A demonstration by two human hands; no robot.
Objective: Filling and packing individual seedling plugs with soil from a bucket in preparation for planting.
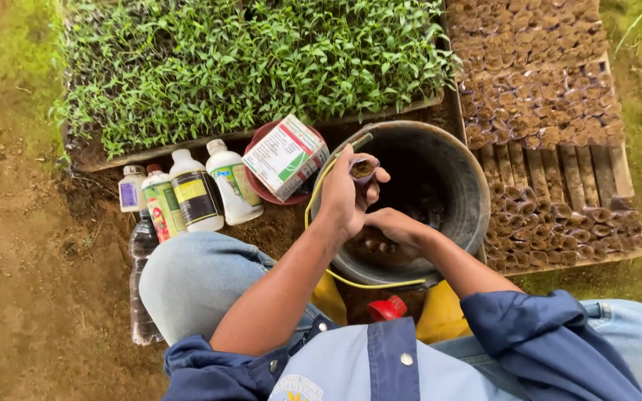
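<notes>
The left hand (pixel 345 194) grips a small soil-filled plastic seedling bag (pixel 363 170) over the near rim of the round black bucket (pixel 461 186). The right hand (pixel 397 225) reaches down inside the bucket; whether it is open or closed cannot be told. White plastic bottles (pixel 195 191) stand on the bare soil left of the bucket.

Person wears a dark navy jacket with a pale blue front panel, metal snap buttons down the placket, sleeves pushed above the elbows, forearms bare. Light blue denim jeans. Partial yellow emblem at chest.
</notes>
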